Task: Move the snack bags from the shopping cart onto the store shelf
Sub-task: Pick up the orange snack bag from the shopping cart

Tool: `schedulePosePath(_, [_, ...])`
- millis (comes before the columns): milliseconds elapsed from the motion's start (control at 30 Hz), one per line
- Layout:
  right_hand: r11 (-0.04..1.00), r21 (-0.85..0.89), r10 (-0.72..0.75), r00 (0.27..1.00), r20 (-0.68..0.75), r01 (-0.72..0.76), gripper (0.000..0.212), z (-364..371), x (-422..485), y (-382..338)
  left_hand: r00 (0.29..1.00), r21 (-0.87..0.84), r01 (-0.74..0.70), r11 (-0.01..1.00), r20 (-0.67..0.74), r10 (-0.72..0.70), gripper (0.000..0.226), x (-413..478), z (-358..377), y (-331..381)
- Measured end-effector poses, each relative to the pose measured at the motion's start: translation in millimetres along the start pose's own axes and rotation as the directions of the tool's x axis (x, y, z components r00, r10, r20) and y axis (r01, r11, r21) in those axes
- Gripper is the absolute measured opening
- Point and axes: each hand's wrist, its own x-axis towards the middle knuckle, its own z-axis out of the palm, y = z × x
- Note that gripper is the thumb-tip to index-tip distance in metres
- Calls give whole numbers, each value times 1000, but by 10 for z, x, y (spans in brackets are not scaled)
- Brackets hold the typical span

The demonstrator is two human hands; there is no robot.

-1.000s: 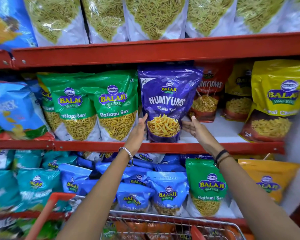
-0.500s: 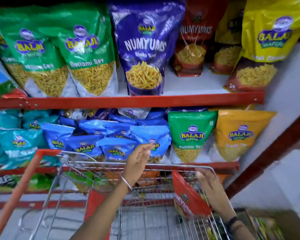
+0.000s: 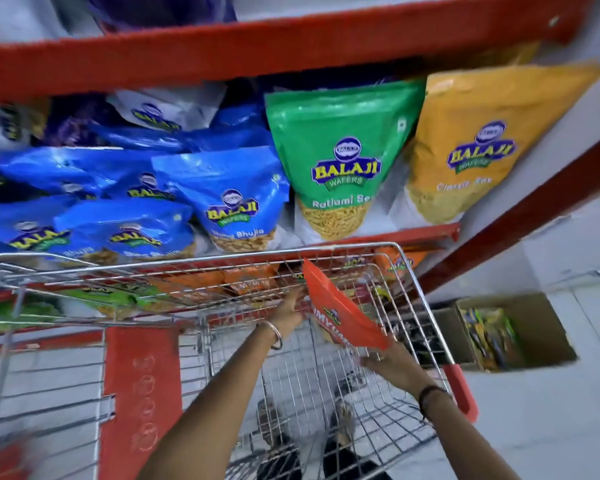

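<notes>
A red Numyums snack bag [image 3: 340, 313] stands tilted inside the wire shopping cart [image 3: 420, 299], near its far right corner. My right hand [image 3: 383, 360] grips the bag's lower right edge. My left hand [image 3: 290, 308] reaches in from the left, its fingers against the bag's left side. The red store shelf [image 3: 291, 46] rises just beyond the cart. On its lower level [image 3: 426, 233] stand blue bags [image 3: 229, 202], a green Ratlami Sev bag [image 3: 340, 161] and a yellow bag [image 3: 478, 147]. The image is motion-blurred.
The cart's red seat flap [image 3: 139, 393] is at the lower left and a red handle end [image 3: 461, 393] at the right. Orange bags [image 3: 243, 282] on the lowest shelf show through the wire. An open cardboard box [image 3: 499, 334] with packets sits on the floor at the right.
My view has dropped from the upper shelves to the cart. Both hands left the purple Numyums bag on the shelf and went down into the cart, onto the red bag.
</notes>
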Motion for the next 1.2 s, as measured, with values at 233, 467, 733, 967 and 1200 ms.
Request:
schedulePosePath(233, [997, -33, 71, 993, -96, -75, 23, 144, 351, 189, 998, 79, 68, 995, -22, -66, 45, 577, 110, -276])
schedulePosePath(467, [998, -58, -14, 981, -192, 3, 22, 172, 449, 202, 986, 196, 130, 972, -130, -106, 22, 775, 128, -391])
schedulePosePath(733, [998, -56, 1, 911, -413, -27, 17, 25, 447, 188, 958, 184, 140, 973, -274, -86, 28, 354, 150, -288])
schedulePosePath(967, [941, 281, -31, 875, -483, 189, 18, -64, 121, -48, 932, -50, -78, 996, -359, 56, 35, -287, 204, 23])
schedulePosePath(1200, [719, 557, -83, 848, -524, 415, 19, -302, -450, -614, 843, -158, -299, 941, -507, 183, 31, -1007, 269, 768])
